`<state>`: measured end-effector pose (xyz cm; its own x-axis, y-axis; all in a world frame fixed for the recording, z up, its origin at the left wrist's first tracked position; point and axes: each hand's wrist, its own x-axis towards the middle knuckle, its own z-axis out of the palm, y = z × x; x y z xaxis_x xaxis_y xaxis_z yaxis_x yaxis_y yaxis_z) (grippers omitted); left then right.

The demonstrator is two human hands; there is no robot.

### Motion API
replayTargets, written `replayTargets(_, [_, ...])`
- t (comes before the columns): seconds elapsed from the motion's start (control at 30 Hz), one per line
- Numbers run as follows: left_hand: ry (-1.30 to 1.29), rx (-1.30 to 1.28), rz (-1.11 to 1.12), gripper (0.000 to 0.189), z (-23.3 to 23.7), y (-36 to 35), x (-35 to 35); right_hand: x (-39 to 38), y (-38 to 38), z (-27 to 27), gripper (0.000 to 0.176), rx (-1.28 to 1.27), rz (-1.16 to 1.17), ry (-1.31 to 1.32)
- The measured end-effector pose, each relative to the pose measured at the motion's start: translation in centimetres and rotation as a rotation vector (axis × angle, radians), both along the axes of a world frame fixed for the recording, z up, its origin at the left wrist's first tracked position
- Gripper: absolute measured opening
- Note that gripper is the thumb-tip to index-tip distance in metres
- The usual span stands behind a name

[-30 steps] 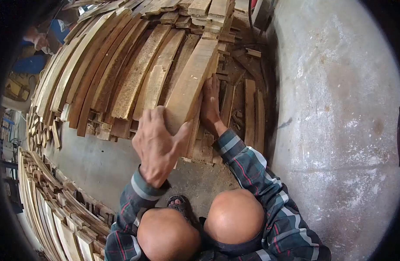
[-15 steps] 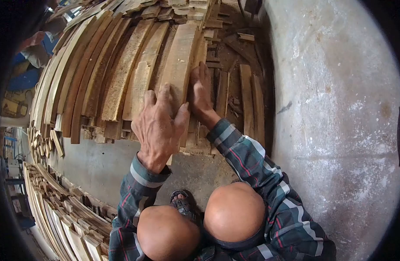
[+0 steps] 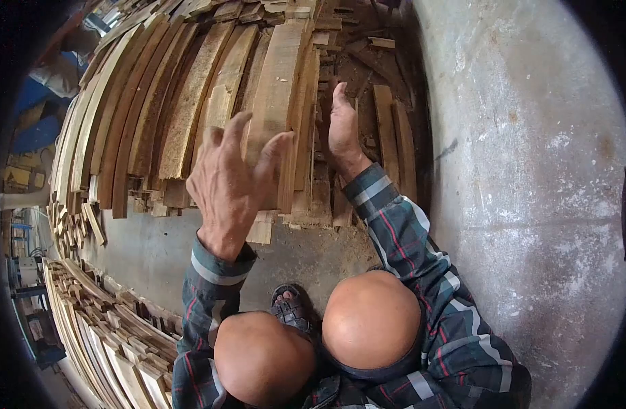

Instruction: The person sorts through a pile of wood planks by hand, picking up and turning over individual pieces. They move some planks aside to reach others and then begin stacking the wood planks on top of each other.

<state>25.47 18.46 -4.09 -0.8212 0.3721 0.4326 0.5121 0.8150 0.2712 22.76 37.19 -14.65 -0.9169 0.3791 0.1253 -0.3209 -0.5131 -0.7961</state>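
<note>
My left hand (image 3: 227,177) is raised over the front of the wood stack, fingers apart and holding nothing, beside a wide pale plank (image 3: 280,78). To the right of that plank my right hand (image 3: 343,129) is upright with its thumb pointing up. Nothing shows in it, and its other fingers are mostly hidden from view. The wide plank lies lengthwise on top of the stack, next to a rough-edged board (image 3: 193,102) and a shorter pale piece (image 3: 219,105).
A grey, stained wall (image 3: 531,170) rises at the right. Two narrow boards (image 3: 394,129) lie beside it. Another pile of strips (image 3: 108,320) is at the lower left. My knees and a sandalled foot (image 3: 289,307) are below the stack. A person's arm shows at the upper left.
Both hands have come away from the wide plank, my left hand moving left and my right hand moving right. The view has shifted slightly, and the person at the upper left has moved.
</note>
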Motion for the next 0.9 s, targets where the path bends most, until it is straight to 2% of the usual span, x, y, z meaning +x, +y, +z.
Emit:
replayTargets(0.03, [0.016, 0.017, 0.031, 0.053, 0.1, -0.2, -0.2, -0.4, 0.1, -0.4, 0.072, 0.036, -0.030, 0.011])
replayTargets(0.13, [-0.249, 0.215, 0.112, 0.047, 1.4, -2.3, -0.5, -0.8, -0.2, -1.2, 0.072, 0.157, -0.123, 0.004])
replayTargets(0.17, [-0.146, 0.275, 0.129, 0.040, 1.5, -3.1, -0.6, -0.6, -0.4, -1.1, 0.073, 0.197, -0.155, -0.003])
replayTargets(0.3, [0.081, 0.293, 0.400, 0.032, 1.8, -8.9, -2.5, -0.1, -1.3, -0.1, 0.077, 0.319, -0.209, -0.020])
replayTargets(0.43, [0.370, 0.261, 0.535, 0.035, 2.6, -14.0, -4.1, 0.2, -2.8, 2.0, 0.084, 0.444, -0.171, -0.047])
replayTargets(0.53, [0.477, -0.011, 0.681, 0.039, 4.1, -15.8, -5.1, -0.2, -4.2, 2.7, 0.091, 0.523, -0.119, -0.081])
replayTargets(0.6, [0.453, -0.073, 0.669, 0.042, 4.3, -16.7, -6.1, -1.2, -4.1, 0.9, 0.092, 0.535, -0.089, -0.091])
replayTargets(0.63, [0.429, -0.118, 0.674, 0.043, 4.5, -16.6, -6.4, -2.3, -3.2, -2.0, 0.091, 0.536, -0.076, -0.097])
replayTargets(0.8, [0.344, -0.198, 0.638, 0.042, 4.2, -16.2, -6.7, -2.4, -2.9, -2.3, 0.086, 0.477, -0.071, -0.022])
replayTargets(0.9, [0.283, -0.251, 0.589, 0.047, 3.1, -17.0, -6.9, -1.7, -2.6, -1.5, 0.084, 0.440, 0.009, -0.034])
